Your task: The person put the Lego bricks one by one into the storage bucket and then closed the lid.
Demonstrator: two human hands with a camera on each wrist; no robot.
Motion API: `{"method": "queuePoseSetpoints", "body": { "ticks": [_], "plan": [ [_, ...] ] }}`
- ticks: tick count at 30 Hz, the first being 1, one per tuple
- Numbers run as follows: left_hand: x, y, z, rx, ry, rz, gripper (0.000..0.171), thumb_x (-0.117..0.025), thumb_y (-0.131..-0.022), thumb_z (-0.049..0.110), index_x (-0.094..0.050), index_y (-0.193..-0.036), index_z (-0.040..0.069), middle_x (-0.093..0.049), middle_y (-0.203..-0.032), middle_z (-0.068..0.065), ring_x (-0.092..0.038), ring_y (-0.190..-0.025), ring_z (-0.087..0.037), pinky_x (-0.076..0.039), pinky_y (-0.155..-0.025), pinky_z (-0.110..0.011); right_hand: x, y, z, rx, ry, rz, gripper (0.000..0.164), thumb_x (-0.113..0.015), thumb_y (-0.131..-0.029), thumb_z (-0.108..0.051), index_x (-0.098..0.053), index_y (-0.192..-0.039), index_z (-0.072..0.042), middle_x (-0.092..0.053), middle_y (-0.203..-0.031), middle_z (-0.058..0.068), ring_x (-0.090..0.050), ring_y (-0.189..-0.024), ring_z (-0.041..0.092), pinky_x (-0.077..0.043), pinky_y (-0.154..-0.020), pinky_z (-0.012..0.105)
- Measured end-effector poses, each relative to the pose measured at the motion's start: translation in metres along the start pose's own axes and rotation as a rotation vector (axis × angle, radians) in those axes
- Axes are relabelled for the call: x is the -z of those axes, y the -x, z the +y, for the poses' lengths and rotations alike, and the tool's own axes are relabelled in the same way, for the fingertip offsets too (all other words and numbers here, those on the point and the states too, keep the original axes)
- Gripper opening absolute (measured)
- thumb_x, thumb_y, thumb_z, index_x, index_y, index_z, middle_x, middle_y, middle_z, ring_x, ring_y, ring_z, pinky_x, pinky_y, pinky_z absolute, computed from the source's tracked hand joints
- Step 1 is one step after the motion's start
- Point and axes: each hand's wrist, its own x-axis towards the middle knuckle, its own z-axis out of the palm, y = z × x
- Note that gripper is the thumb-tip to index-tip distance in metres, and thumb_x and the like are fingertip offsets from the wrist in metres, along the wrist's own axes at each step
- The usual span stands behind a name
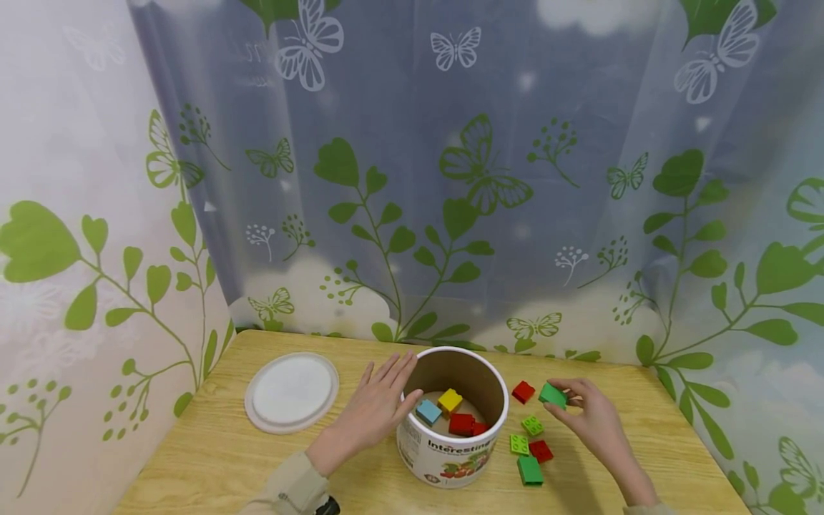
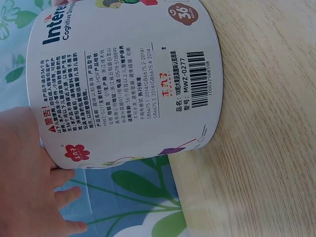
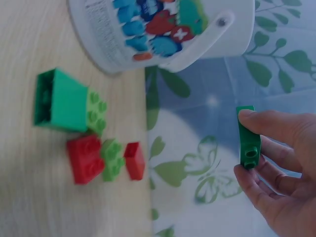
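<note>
A white bucket with a printed label stands on the table. Inside it lie a light blue block, a yellow block and red blocks. My left hand rests on the bucket's left rim, its fingers mostly straight. In the left wrist view that hand touches the bucket's side near the top edge. Right of the bucket, my right hand pinches a green block between thumb and fingers. The right wrist view shows this green block held above the table, studs visible on one end.
Between bucket and right hand lie loose blocks: a red one, two lime green ones, another red one and a larger green one. A round white lid lies at the left. A patterned curtain hangs behind the table.
</note>
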Motion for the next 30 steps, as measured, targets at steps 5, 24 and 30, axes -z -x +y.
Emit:
{"method": "queuePoseSetpoints", "body": {
  "ticks": [5, 24, 30],
  "plan": [
    [-0.001, -0.001, -0.001, 0.002, -0.006, -0.002, 0.066, -0.032, -0.11, 0.049, -0.029, -0.16, 0.008, -0.027, -0.166, -0.009, -0.026, -0.152, -0.033, -0.019, -0.12, -0.063, 0.001, -0.006, -0.013, 0.016, -0.011, 0.0, 0.039, -0.085, -0.082, -0.009, -0.072, -0.118, -0.001, -0.066, -0.107, 0.013, -0.066, -0.094, 0.028, -0.06, -0.081, 0.043],
    [-0.001, -0.001, 0.0, 0.003, -0.003, -0.008, 0.065, -0.033, -0.11, 0.048, -0.029, -0.16, 0.008, -0.028, -0.166, -0.01, -0.025, -0.152, -0.033, -0.018, -0.12, -0.063, -0.008, -0.03, -0.064, 0.107, -0.061, -0.005, 0.04, -0.085, -0.083, -0.01, -0.072, -0.121, -0.004, -0.065, -0.107, 0.013, -0.067, -0.095, 0.029, -0.06, -0.082, 0.043],
    [0.0, -0.001, -0.001, 0.002, 0.0, -0.004, 0.065, -0.034, -0.11, 0.047, -0.029, -0.16, 0.007, -0.028, -0.166, -0.011, -0.026, -0.152, -0.034, -0.018, -0.12, -0.064, -0.021, -0.038, -0.081, 0.131, -0.094, -0.034, 0.037, -0.083, -0.084, -0.009, -0.073, -0.12, -0.006, -0.064, -0.108, 0.012, -0.069, -0.096, 0.03, -0.061, -0.082, 0.042]
  ]
}}
